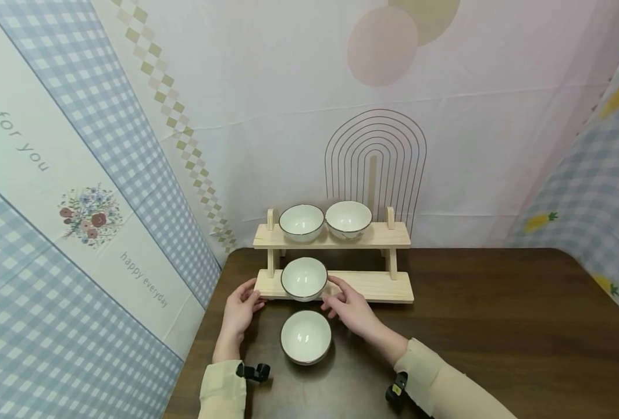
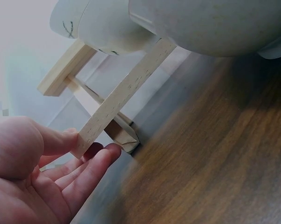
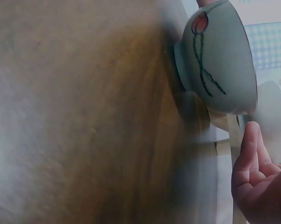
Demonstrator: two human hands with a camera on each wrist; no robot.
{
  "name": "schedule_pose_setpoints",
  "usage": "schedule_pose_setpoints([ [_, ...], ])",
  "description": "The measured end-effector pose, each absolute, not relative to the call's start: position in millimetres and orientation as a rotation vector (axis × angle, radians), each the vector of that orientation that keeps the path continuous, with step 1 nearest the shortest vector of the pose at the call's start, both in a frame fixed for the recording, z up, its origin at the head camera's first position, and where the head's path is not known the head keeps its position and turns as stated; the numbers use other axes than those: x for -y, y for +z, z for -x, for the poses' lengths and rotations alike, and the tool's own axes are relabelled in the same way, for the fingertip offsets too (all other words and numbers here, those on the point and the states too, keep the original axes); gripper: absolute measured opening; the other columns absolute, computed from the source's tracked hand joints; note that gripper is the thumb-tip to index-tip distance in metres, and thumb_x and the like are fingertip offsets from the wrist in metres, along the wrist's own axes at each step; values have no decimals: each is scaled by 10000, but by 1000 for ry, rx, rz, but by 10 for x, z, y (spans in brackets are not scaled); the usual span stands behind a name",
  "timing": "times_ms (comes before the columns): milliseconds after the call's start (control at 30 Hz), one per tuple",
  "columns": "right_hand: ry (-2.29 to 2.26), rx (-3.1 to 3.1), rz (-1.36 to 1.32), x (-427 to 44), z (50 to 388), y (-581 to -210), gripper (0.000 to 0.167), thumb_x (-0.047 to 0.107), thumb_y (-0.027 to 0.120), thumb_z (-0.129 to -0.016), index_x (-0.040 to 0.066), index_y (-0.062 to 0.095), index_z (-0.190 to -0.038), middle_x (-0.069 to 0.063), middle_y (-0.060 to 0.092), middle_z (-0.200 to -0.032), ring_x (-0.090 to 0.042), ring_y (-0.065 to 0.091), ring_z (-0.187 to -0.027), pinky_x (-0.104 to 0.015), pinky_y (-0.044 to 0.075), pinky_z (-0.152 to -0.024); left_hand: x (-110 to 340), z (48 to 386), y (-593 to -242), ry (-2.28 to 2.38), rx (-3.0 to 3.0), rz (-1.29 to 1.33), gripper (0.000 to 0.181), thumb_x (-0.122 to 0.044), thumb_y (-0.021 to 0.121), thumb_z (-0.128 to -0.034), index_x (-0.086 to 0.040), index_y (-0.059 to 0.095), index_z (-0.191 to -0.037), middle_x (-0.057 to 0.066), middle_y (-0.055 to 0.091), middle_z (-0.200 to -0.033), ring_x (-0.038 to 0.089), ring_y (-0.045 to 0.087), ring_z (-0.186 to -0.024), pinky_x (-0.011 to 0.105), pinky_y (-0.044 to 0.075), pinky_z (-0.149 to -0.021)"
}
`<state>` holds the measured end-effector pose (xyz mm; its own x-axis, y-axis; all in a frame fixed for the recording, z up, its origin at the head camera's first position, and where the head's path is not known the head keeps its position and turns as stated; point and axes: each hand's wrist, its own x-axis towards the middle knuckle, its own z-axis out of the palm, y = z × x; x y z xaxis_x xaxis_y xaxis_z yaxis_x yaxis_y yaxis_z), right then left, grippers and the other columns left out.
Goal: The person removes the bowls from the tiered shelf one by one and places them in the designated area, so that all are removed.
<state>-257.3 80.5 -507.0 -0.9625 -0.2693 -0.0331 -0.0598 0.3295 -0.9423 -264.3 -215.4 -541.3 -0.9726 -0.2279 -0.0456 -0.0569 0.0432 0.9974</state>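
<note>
A two-tier pale wooden rack (image 1: 372, 285) stands at the back of the table. My left hand (image 1: 239, 308) pinches the left end of its lower board, thumb above and fingers beneath, as the left wrist view (image 2: 47, 163) shows. A white dark-rimmed bowl (image 1: 304, 279) sits on that board. Around its right side my right hand (image 1: 352, 308) has thumb at the rim and fingers lower down; their exact contact is partly hidden. Nearer me, another bowl (image 1: 306, 337) rests upright on the table, a red flower on its outside (image 3: 219, 60).
On the upper tier two more white bowls, a left one (image 1: 301, 223) and a right one (image 1: 348, 219), stand side by side. Patterned cloth (image 1: 288, 134) hangs behind the dark wooden table (image 1: 487, 326). Checked cloth (image 1: 126, 116) hangs along the left.
</note>
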Motion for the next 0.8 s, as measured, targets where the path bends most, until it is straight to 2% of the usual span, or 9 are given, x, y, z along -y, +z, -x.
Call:
schedule_pose_setpoints([
  [167,-1695,-2378,312,-774,2573,-5016,666,348,641,-1064,79,415,-1630,-38,779,-926,-205,717,-771,-383,573,-683,2182,2615,-5406,-2077,2179,-271,411,1,571,-1099,80,544,-1502,256,671,-1179,335,730,-985,317,644,-820],
  [500,-1696,-2400,324,-714,2680,-4956,664,381,624,-1076,90,409,-1633,-25,771,-880,-193,711,-753,-331,549,-657,2218,2568,-5376,-2103,2182,-243,436,-6,566,-1104,95,507,-1524,288,661,-1213,375,725,-1012,363,646,-852],
  [667,-1681,-2418,327,-678,2726,-4917,658,348,636,-1072,77,414,-1629,-22,765,-830,-185,705,-726,-302,531,-644,2214,2572,-5378,-2099,2181,-264,422,0,570,-1100,86,529,-1512,281,659,-1203,337,731,-985,342,646,-836],
  [800,-1664,-2429,322,-658,2748,-4888,651,333,647,-1064,74,427,-1619,-28,761,-800,-190,710,-706,-353,567,-680,2218,2585,-5393,-2099,2180,-263,418,2,575,-1097,84,536,-1506,273,662,-1195,298,733,-963,315,642,-824],
])
